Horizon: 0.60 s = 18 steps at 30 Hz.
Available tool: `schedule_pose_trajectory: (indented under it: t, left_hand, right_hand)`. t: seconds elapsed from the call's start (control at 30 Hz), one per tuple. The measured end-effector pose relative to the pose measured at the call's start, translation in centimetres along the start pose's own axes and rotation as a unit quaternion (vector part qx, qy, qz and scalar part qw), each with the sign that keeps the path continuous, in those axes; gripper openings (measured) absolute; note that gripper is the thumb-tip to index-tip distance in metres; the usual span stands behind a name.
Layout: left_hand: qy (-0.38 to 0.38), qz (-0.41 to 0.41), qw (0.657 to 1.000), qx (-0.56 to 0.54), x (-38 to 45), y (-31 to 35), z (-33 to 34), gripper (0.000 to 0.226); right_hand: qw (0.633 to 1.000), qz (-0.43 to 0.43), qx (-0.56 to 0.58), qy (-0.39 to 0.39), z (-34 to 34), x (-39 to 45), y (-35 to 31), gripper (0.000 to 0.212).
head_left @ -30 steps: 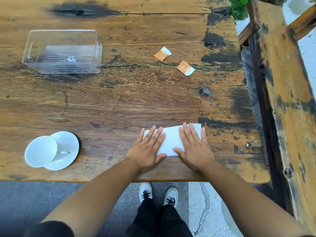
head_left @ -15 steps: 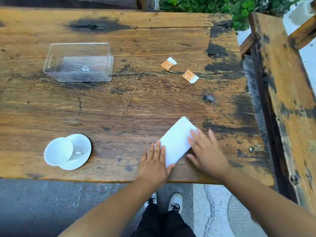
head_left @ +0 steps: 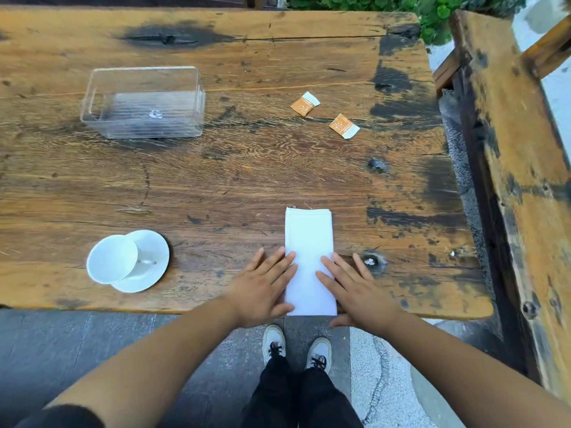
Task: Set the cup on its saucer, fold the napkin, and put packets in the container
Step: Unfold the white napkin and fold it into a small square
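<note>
A folded white napkin (head_left: 309,242) lies as a long strip at the table's near edge, pointing away from me. My left hand (head_left: 262,285) rests flat on its left side and my right hand (head_left: 352,288) on its right side, fingers spread. At the near left a white cup (head_left: 112,259) sits on a white saucer (head_left: 151,273). A clear plastic container (head_left: 145,103) stands at the far left with nothing inside. Two orange packets (head_left: 304,104) (head_left: 343,126) lie apart on the far right of the table.
The worn wooden table (head_left: 247,180) ends just below my hands. A wooden bench (head_left: 519,149) runs along the right side, across a narrow gap. Green plants (head_left: 432,13) grow beyond the far right corner. My shoes stand on paving below.
The napkin has turned from lying sideways to pointing away from me, and both hands have shifted to its two long sides.
</note>
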State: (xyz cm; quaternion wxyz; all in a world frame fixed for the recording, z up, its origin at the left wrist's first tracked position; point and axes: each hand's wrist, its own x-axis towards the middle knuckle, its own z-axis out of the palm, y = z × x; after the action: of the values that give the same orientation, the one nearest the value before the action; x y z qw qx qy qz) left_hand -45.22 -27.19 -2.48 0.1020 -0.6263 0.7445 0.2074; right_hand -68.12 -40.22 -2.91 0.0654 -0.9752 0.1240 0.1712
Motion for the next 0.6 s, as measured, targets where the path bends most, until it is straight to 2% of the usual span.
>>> schedule_pose_trajectory:
  t: [0.1, 0.2, 0.3, 0.43, 0.53, 0.6]
  left_hand:
    - [-0.027, 0.031, 0.999, 0.027, 0.3, -0.8, 1.2, 0.098]
    - [-0.031, 0.041, 0.997, 0.051, -0.4, -0.2, 2.1, 0.105]
    - [-0.003, 0.034, 0.996, 0.08, -1.2, 1.0, 3.3, 0.089]
    - [0.082, 0.052, 0.994, 0.046, -1.8, 2.1, 3.5, 0.059]
    - [0.149, 0.075, 0.985, -0.045, -1.7, 2.2, 2.8, 0.049]
    - [0.151, 0.077, 0.98, -0.102, -1.7, 2.0, 2.5, 0.045]
  right_hand:
    - [1.0, -0.006, 0.006, -0.004, 0.2, 0.7, 0.1, 0.099]
    - [0.999, -0.012, -0.007, 0.029, 0.8, -0.2, -0.6, 0.081]
    - [0.997, -0.023, 0.007, 0.079, 2.0, -1.4, -1.5, 0.061]
    - [0.991, -0.025, 0.068, 0.11, 2.2, -2.2, -1.8, 0.043]
    - [0.971, 0.013, 0.206, 0.122, 1.5, -2.7, -1.6, 0.034]
    - [0.942, 0.057, 0.304, 0.129, 0.8, -2.8, -1.6, 0.031]
